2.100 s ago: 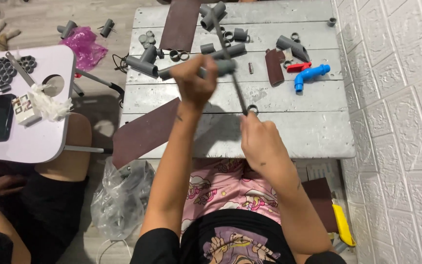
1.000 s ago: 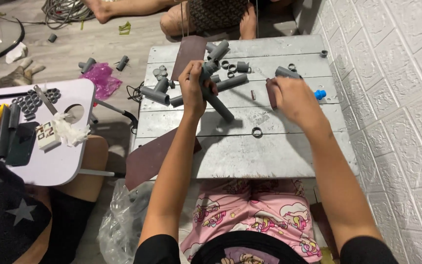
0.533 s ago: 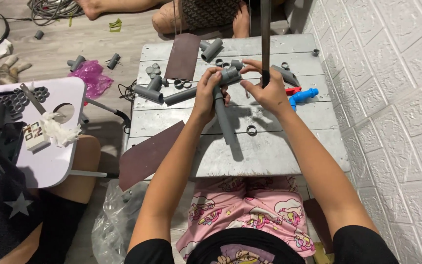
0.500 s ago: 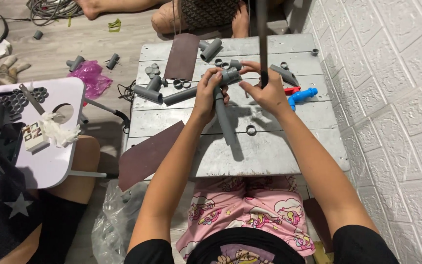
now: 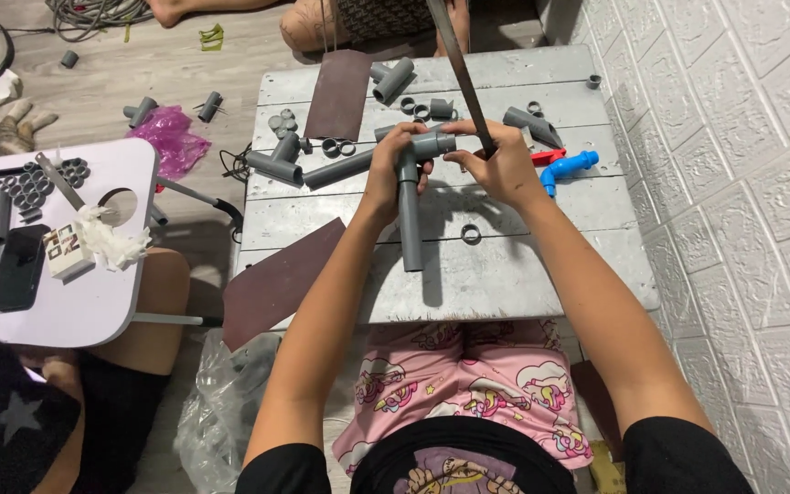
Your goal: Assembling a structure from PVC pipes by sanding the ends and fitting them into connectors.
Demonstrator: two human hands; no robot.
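Observation:
My left hand (image 5: 393,172) grips a grey tee fitting (image 5: 432,146) with a grey pipe (image 5: 411,224) stuck in it; the pipe points toward me over the grey metal table (image 5: 541,274). My right hand (image 5: 505,165) is closed on the lower end of a long thin dark blade (image 5: 454,64). The blade slants up and away, and its lower end sits right beside the fitting's right end. Both hands are close together over the middle of the table.
Loose grey fittings (image 5: 276,165) and rings (image 5: 471,234) lie on the table, with a blue tap (image 5: 571,167) and brown abrasive sheets (image 5: 340,82). A white side table (image 5: 75,302) with parts stands at left. Other people's legs (image 5: 368,14) are at the far edge.
My right hand went out to the right side of the table, then came back to the fitting holding the long blade. The left hand turned the pipe so it points toward me.

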